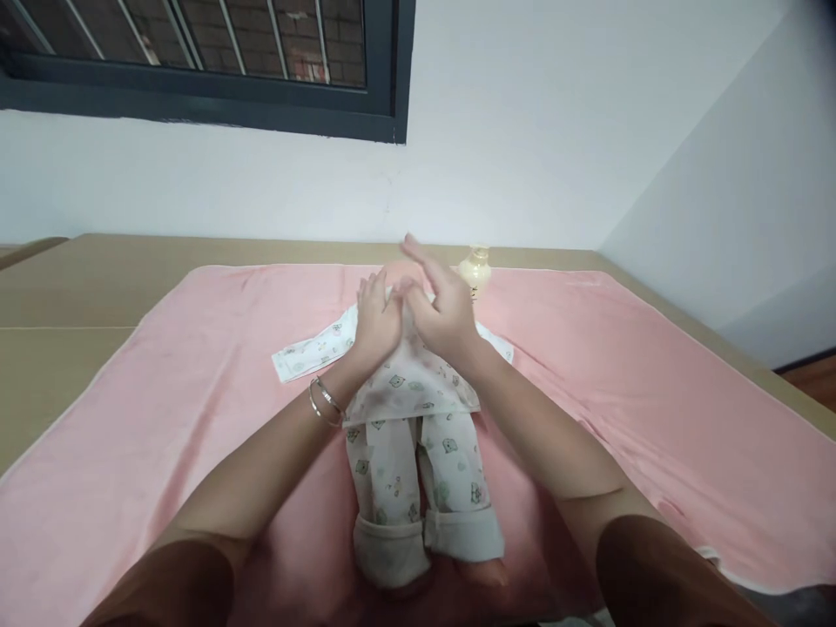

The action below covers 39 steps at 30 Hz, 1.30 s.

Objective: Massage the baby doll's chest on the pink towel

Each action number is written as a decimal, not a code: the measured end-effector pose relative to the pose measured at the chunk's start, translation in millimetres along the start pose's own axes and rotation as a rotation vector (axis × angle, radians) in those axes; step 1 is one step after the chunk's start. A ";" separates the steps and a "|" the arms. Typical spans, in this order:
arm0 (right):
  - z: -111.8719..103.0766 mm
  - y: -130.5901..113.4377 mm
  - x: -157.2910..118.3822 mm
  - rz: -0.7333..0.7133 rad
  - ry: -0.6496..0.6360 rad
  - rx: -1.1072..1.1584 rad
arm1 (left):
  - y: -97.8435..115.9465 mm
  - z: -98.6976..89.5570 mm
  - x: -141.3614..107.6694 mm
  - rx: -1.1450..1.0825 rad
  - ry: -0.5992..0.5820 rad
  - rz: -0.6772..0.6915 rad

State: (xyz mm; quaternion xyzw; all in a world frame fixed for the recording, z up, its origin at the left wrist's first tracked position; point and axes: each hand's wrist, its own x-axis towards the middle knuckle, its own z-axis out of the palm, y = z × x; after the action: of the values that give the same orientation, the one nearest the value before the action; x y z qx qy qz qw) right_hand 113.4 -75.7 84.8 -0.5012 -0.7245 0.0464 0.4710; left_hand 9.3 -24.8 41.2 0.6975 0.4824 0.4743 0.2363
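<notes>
A baby-sized, doll-like figure in a white printed top [418,392] and matching trousers [392,475] with turned-up cuffs lies on its back on a pink blanket [261,453]. Its head [400,272] is mostly hidden behind my hands, and one foot [487,572] shows below a cuff. My left hand [380,320] is over the figure's upper chest, fingers stretched out. Close beside it, my right hand [444,306] has its fingers extended and slightly blurred; the two hands meet or nearly meet. I see nothing held in either. Two thin bangles [325,401] circle my left wrist.
A small cream-coloured bottle [475,270] stands behind my right hand, near the blanket's far edge. The blanket covers much of a tan surface [71,296]. A white wall [509,131] rises behind it, with a dark-framed barred window [385,78] at upper left.
</notes>
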 end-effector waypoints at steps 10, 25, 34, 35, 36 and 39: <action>54.7 73.1 1.2 0.089 -0.267 -0.262 | -63.6 25.8 11.7 0.164 -0.071 0.068; 43.3 82.6 -4.2 0.059 -0.451 -0.352 | -70.5 25.8 10.1 0.141 -0.046 0.042; 54.6 45.4 -31.0 0.060 -0.415 -0.525 | -71.0 26.4 5.7 0.016 0.027 -0.080; 54.1 46.3 -29.7 0.032 -0.431 -0.490 | -71.4 26.3 5.4 0.008 0.023 -0.077; 52.6 50.8 -26.1 0.031 -0.438 -0.447 | -71.9 26.3 5.1 0.008 0.022 -0.069; 46.2 75.7 -10.3 0.140 -0.390 -0.341 | -72.3 26.9 4.4 0.036 0.022 -0.032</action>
State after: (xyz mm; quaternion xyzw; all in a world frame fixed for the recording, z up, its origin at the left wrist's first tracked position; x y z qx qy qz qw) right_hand 131.9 -27.7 11.9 -0.6038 -0.7625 0.0519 0.2266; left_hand 1.2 13.1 -25.6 0.6886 0.5044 0.4695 0.2257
